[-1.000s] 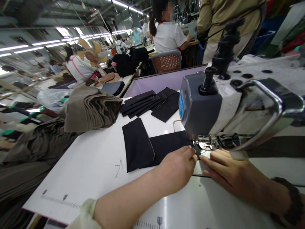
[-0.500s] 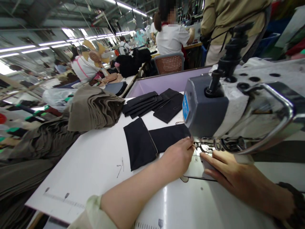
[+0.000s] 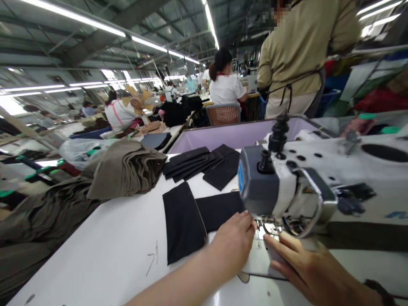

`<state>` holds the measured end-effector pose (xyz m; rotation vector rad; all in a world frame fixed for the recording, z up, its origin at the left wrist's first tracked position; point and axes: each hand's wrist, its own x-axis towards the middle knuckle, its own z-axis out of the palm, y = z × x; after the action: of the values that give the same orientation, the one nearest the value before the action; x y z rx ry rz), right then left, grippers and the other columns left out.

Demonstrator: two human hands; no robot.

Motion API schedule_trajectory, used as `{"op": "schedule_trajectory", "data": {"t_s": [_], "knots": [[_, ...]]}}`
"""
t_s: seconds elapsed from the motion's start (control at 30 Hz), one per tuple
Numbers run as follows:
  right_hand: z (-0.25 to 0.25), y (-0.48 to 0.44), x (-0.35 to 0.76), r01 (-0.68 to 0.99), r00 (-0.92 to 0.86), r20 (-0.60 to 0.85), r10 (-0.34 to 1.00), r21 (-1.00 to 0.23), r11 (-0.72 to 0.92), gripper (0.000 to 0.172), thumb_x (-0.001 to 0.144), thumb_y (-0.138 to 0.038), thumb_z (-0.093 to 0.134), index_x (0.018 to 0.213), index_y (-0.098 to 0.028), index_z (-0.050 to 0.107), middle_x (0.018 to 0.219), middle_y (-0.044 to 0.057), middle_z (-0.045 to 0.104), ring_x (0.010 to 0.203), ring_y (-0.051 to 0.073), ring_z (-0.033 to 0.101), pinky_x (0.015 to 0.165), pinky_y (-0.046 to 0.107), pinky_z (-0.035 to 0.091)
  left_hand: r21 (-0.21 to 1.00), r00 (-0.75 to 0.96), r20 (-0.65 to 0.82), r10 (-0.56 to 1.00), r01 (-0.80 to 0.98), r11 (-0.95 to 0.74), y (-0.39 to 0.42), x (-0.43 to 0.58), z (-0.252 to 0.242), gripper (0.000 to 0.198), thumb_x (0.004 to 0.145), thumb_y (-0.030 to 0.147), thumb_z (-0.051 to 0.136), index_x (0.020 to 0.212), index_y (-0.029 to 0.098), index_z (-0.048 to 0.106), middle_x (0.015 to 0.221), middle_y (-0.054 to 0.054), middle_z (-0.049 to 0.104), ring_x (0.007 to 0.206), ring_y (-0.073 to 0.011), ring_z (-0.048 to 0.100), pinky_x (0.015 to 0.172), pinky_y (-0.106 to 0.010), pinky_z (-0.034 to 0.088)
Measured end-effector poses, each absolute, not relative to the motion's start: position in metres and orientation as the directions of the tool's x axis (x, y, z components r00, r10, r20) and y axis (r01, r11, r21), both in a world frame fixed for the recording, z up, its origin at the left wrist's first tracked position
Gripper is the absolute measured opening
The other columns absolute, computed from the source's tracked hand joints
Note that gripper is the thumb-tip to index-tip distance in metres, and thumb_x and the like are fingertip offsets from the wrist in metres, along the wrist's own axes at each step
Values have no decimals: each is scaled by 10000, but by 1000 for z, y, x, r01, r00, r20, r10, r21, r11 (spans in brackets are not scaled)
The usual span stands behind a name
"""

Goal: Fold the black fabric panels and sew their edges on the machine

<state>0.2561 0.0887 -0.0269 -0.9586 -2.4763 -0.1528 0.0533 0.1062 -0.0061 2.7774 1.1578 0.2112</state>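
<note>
A grey and white sewing machine (image 3: 287, 187) stands on the white table (image 3: 105, 246). A black fabric piece (image 3: 191, 219), folded into an L shape, lies just left of its presser foot (image 3: 269, 227). My left hand (image 3: 234, 242) rests closed on the right end of that fabric, fingertips pinching it beside the foot. My right hand (image 3: 302, 265) lies flat on the machine bed right of the foot, fingers stretched toward it.
A fanned stack of black pieces (image 3: 200, 163) lies further back on the table. A pile of brown-grey fabric (image 3: 124, 170) sits at the left edge. A lilac bin wall (image 3: 223, 136) runs behind. Other people sit and stand at stations beyond.
The camera has tilted up, so the table and machine sit lower in view. My left hand has slid the fabric's end leftward, away from the presser foot. My right hand stays by the foot.
</note>
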Motion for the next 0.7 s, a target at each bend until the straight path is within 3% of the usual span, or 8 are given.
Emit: {"op": "schedule_trajectory", "data": {"t_s": [0.17,0.27,0.33,0.43,0.5,0.53,0.6,0.7], "knots": [[-36,94,257,672,-651,432,624,-56,739,252,815,-319,539,1043,-225,589,874,39,659,727,159,599,647,242,455,15,593,46,804,805,-594,109,58,-15,330,904,172,462,1214,88,537,1225,-177,566,1163,-290,522,985,-456,431],[-40,98,257,681,-668,326,669,-94,726,298,754,-298,602,1044,-235,578,909,23,653,747,160,592,650,241,429,-42,579,50,813,815,-578,113,61,-18,377,851,101,515,1227,85,532,1227,-195,565,1154,-285,536,947,-420,463],[-38,97,255,705,-655,268,707,-119,699,308,720,-260,624,1023,-232,582,909,15,649,751,166,587,649,251,416,8,534,127,836,842,-539,117,54,-10,374,772,36,553,1143,63,590,1114,-187,633,1051,-271,608,891,-373,497],[-29,92,252,724,-636,249,730,-134,676,293,710,-212,621,1000,-222,587,898,16,648,764,174,584,664,264,413,165,354,303,885,895,-415,123,29,25,350,755,61,467,1065,31,626,986,-139,684,913,-237,662,834,-322,512],[-22,88,251,723,-634,254,731,-142,676,280,732,-213,610,1012,-221,589,907,21,646,773,176,583,676,271,418,380,189,390,901,859,-344,124,8,58,422,757,77,389,1119,50,605,1033,-106,678,971,-214,645,888,-319,484],[-19,86,250,722,-633,258,730,-146,677,268,743,-215,606,1010,-221,592,905,21,645,772,177,583,677,275,421,544,109,404,908,770,-335,122,-2,73,451,751,81,384,1150,74,594,1065,-90,671,1009,-207,631,918,-326,468],[-15,83,250,720,-629,273,728,-149,678,249,757,-211,601,1006,-220,599,897,19,641,768,177,582,671,280,425,868,-44,358,933,383,-315,115,-14,94,459,728,106,445,1163,128,591,1076,-73,671,1021,-211,627,923,-343,477],[-13,83,251,718,-623,302,722,-145,681,242,764,-194,599,1005,-220,608,881,19,633,769,172,578,667,276,426,969,-78,217,973,-107,-225,100,-15,85,432,704,166,531,1132,146,596,1005,-87,687,925,-211,661,836,-322,532]]}}
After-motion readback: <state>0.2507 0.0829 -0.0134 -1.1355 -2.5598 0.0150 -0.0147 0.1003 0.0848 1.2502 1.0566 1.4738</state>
